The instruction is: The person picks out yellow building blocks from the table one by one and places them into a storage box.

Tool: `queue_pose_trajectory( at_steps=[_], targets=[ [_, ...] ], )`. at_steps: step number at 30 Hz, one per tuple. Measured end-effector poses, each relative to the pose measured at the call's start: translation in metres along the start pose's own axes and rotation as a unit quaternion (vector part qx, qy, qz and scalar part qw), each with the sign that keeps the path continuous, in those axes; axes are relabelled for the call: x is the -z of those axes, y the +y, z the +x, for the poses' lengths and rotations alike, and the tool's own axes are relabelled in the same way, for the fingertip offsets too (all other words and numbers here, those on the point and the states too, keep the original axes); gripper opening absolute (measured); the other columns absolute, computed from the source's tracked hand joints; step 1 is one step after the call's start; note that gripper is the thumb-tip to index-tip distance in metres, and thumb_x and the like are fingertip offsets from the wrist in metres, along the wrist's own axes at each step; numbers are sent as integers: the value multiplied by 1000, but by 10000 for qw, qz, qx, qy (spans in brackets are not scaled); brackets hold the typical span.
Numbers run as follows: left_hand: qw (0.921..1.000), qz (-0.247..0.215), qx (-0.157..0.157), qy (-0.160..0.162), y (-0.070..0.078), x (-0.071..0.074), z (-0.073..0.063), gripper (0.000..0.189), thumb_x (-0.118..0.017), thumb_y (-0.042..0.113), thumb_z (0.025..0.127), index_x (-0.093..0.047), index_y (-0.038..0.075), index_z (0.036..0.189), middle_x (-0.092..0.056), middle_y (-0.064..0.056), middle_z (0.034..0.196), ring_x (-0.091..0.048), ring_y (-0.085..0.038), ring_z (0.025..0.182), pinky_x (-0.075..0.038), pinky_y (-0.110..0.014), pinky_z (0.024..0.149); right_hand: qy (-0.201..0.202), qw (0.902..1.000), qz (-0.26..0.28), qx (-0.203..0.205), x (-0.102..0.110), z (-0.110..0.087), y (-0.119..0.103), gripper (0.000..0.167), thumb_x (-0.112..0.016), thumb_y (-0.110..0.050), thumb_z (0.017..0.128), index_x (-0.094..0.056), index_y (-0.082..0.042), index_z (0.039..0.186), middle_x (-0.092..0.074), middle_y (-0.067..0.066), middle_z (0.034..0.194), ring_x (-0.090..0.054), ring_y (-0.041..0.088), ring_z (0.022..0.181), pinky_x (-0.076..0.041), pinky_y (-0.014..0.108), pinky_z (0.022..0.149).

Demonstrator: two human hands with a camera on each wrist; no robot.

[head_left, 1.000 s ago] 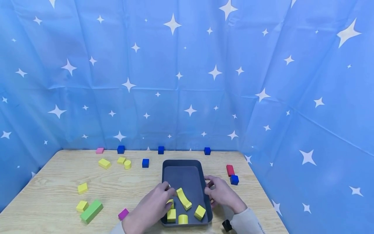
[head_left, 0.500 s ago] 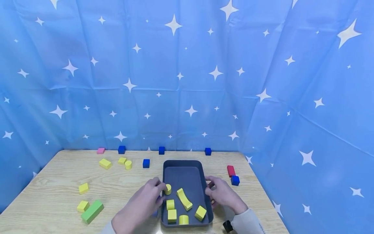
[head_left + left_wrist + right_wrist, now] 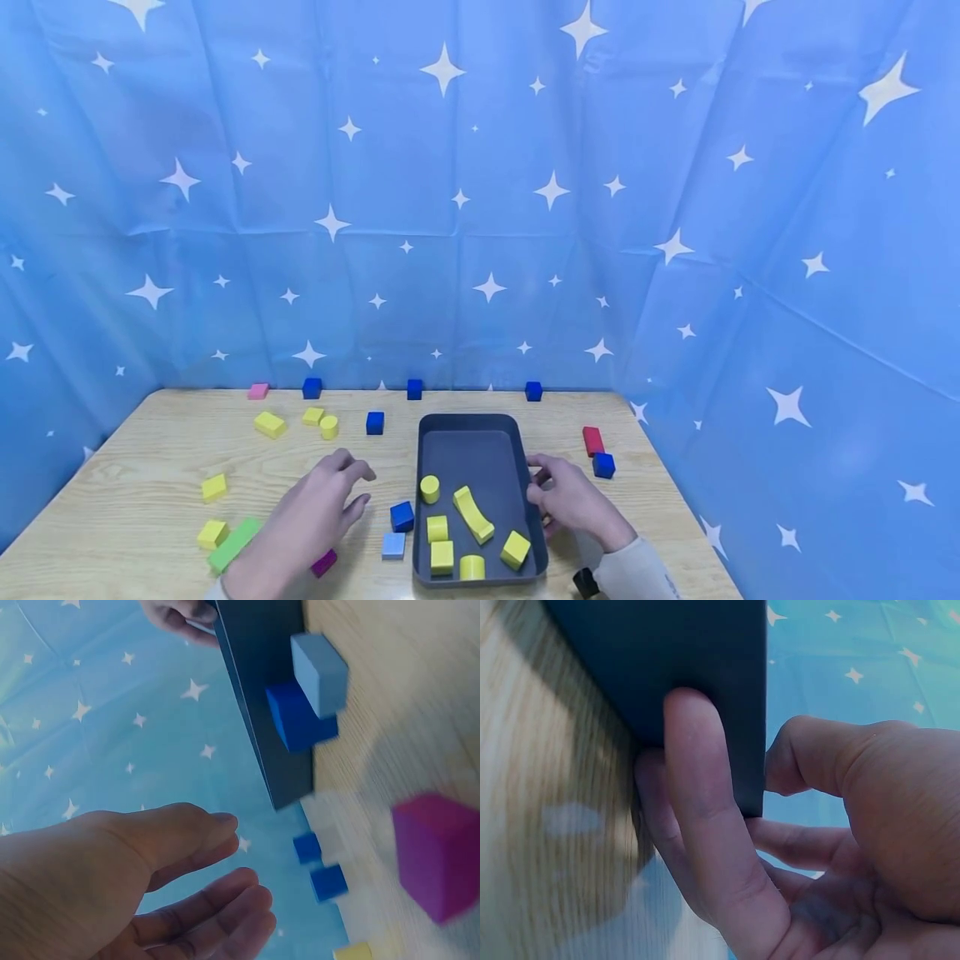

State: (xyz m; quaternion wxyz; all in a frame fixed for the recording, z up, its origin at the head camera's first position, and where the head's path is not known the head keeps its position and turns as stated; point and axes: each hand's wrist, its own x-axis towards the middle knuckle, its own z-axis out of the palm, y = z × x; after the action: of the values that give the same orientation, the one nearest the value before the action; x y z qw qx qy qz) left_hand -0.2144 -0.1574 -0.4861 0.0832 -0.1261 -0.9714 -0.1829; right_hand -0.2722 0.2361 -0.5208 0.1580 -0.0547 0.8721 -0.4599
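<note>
The right hand [image 3: 573, 502] is pinching the dark tray [image 3: 468, 454] by its side on the table [image 3: 153, 467] — probably just steadying it, yellow blocks [image 3: 442, 557] sitting inside — while the left hand [image 3: 309, 515] is hovering empty nearby, thumb and fingers apart.

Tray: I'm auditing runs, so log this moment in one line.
left hand: holds nothing; right hand: touches tray; yellow blocks: inside; blue blocks: outside

Blue cloth [image 3: 517, 242]: creased, hung before me from 10 to 2 o'clock
White stars [image 3: 551, 190]: four-pointed, scattered across it
Wooden table [image 3: 127, 492]: pale, grained, its far edge at my 12 o'clock
</note>
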Motion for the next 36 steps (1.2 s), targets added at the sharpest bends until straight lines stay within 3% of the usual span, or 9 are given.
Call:
queue_pose_trajectory(
  at_steps=[6,14,23,30,36],
  targets=[
    [9999,115,120,25,-17,7,-6,24,-95,13,97,-85,18,118,-75,-2,110,-59,-10,84,-58,-26,69,40,10000,19,-5,-1,0,2,61,-68,-5,111,-53,0,170,-72,19,127,-76,25,79,-72,44,62],
    [9992,92,377,-106,-38,12,-13,23,-93,15,99,-85,18,120,-76,-4,113,-68,-12,90,-70,-39,80,30,10000,-3,13,-1,-1,1,61,-68,-6,111,-53,1,170,-72,19,127,-76,24,79,-72,44,62],
    [9953,39,884,-381,-80,13,-35,22,-93,15,98,-86,13,119,-76,-4,111,-71,-18,97,-71,-52,88,38,10000,-34,81,0,0,0,61,-67,-5,110,-54,2,168,-72,19,127,-76,24,79,-71,44,61],
    [9921,146,1124,-532,-111,18,-47,23,-93,15,97,-86,9,118,-76,-7,111,-72,-21,93,-70,-51,81,54,9999,-67,69,0,-1,1,61,-68,-5,108,-55,3,168,-73,19,127,-76,23,79,-71,43,61],
    [9877,151,1363,-748,-128,23,-57,22,-91,14,98,-85,6,118,-77,-14,110,-75,-27,94,-69,-54,80,38,9999,-60,102,-1,-1,2,61,-69,-4,108,-55,3,167,-72,19,125,-77,23,79,-71,43,61]
  ],
)
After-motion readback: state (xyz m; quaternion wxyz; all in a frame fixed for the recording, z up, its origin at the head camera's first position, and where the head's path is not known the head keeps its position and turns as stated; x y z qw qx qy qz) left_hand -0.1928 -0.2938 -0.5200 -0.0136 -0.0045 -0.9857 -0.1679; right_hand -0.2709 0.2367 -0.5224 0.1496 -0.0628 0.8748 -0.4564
